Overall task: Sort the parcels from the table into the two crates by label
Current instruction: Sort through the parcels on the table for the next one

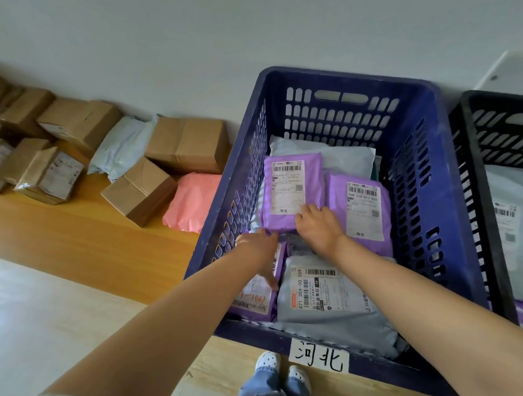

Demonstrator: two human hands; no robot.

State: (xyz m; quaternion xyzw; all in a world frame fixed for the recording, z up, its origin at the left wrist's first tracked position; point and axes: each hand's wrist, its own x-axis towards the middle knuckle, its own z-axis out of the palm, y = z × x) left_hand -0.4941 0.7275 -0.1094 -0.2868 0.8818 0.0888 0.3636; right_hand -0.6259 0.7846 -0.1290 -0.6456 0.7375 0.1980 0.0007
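Placing step: our purple parcel (290, 190) in blue crate (354, 77), by left wall. Right hand (319, 229) fingers grip near edge; left hand (257, 245) fingers hidden under corner, cannot tell. Next we release, fetch another.

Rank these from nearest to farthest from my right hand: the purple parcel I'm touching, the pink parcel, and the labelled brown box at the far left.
From the right hand:
1. The purple parcel, in the blue crate, directly under its fingers.
2. The pink parcel, on the table just left of the crate.
3. The labelled brown box, far left on the table.
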